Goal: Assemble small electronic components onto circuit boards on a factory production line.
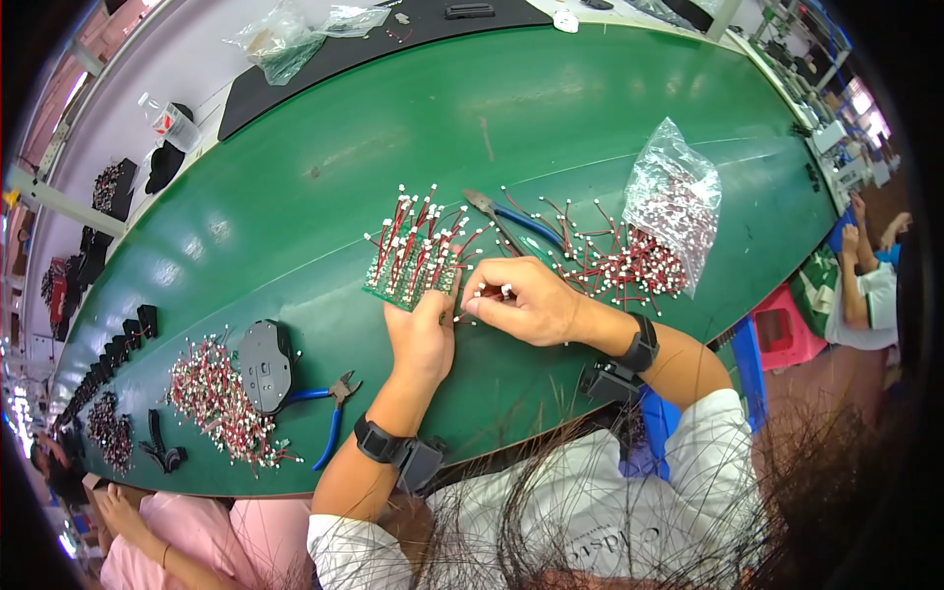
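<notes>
A green circuit board panel [398, 282] stands tilted over the table, gripped along its near edge by my left hand [423, 336]. Rows of short red-and-black wires with white connectors [418, 236] rise from its face. Just right of the board, my right hand [531, 300] is closed with its fingertips pinched together. White connectors of wire leads [506, 291] poke out from between its fingers. Beyond that hand lie blue-handled pliers [536, 221]. A loose heap of wire leads [644, 265] spills from a clear plastic bag [678, 182] to the right.
On the left are another wire heap [216, 393], a black rounded case [265, 367], blue-handled cutters [336, 408] and a row of black parts [118, 349]. A co-worker's arm [147, 541] is at the lower left. A bottle [169, 123] stands past the table's far edge.
</notes>
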Motion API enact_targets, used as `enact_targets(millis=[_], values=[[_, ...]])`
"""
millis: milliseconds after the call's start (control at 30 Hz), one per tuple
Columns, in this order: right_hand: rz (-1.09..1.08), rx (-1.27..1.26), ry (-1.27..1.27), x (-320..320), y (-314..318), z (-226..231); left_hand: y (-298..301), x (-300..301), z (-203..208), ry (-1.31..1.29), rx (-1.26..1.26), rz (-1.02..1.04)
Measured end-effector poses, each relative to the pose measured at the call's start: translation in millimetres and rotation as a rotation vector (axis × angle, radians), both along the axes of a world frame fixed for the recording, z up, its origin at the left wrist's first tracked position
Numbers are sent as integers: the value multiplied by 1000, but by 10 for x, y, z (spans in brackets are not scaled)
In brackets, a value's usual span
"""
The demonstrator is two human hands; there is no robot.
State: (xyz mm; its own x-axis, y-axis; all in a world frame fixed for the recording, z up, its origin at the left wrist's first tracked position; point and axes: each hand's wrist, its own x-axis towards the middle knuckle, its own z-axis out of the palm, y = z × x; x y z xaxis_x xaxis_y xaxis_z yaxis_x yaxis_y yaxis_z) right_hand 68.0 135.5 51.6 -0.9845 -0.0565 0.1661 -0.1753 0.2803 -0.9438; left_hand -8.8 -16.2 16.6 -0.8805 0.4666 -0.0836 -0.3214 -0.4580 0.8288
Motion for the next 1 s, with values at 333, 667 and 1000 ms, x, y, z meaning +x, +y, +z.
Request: enact_targets(millis=[333,667,1000], values=[[38,18,173,15,-244,-175,36,56,88,-71,15,-97],[-228,249,318,-27,-86,-159,-42,108,71,-116,117,-59],[-353,387,337,-70,62,-230,5,92,-31,59,70,-110]])
